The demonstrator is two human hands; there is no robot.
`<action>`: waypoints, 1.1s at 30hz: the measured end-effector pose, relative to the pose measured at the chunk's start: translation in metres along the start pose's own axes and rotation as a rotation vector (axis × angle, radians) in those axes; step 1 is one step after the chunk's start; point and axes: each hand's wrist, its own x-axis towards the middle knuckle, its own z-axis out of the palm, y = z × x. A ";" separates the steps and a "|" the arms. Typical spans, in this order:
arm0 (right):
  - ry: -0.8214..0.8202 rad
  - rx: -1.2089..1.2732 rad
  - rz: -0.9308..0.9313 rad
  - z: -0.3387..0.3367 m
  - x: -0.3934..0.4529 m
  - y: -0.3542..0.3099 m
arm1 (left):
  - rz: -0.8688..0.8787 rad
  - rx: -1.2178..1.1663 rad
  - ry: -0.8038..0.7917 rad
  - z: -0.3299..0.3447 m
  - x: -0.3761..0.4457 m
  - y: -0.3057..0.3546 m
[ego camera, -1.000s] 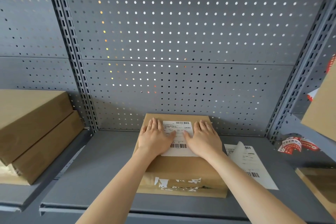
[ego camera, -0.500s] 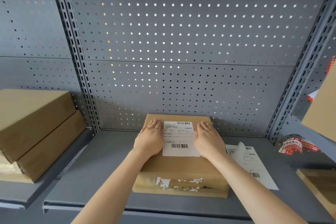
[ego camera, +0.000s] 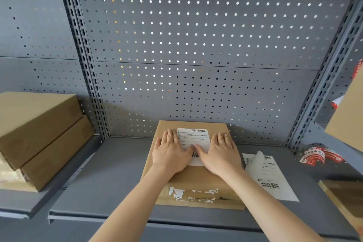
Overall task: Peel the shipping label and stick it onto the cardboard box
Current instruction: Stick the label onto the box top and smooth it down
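A brown cardboard box (ego camera: 198, 180) sits on the grey shelf against the pegboard. A white shipping label (ego camera: 193, 139) with barcodes lies flat on the box's top. My left hand (ego camera: 170, 153) rests palm down on the box at the label's left side, and my right hand (ego camera: 220, 154) lies palm down at its right side. Both thumbs meet over the label's lower part and hide it. Neither hand holds anything.
A label sheet with a curled backing (ego camera: 269, 175) lies on the shelf (ego camera: 110, 179) right of the box. Red-and-white stickers (ego camera: 318, 156) sit further right. Two stacked cardboard boxes (ego camera: 37, 135) stand on the left shelf; more cardboard (ego camera: 347, 118) juts in at right.
Both hands slid inward across the label from its sides, so the thumbs now meet over its lower half. The box and label stayed in place.
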 end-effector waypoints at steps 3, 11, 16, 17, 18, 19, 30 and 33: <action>0.010 -0.005 -0.005 0.000 0.000 0.000 | 0.004 0.011 -0.013 0.000 0.000 0.000; -0.004 -0.006 -0.039 -0.002 0.000 0.006 | 0.056 0.019 -0.024 -0.002 0.003 -0.007; -0.037 0.031 -0.060 -0.001 0.000 0.015 | 0.084 -0.006 -0.052 -0.003 0.004 -0.013; -0.044 0.041 -0.065 -0.001 0.000 0.016 | 0.097 -0.018 -0.053 -0.004 0.005 -0.016; -0.049 0.050 -0.070 -0.001 0.000 0.017 | 0.110 -0.029 -0.054 -0.004 0.005 -0.019; -0.052 0.058 -0.072 -0.002 0.000 0.018 | 0.120 -0.036 -0.057 -0.005 0.006 -0.022; -0.073 0.081 -0.076 -0.005 -0.002 0.020 | 0.165 -0.104 -0.060 -0.016 0.000 -0.027; -0.079 0.083 -0.052 -0.006 -0.008 0.017 | 0.144 -0.124 -0.030 -0.015 -0.005 -0.019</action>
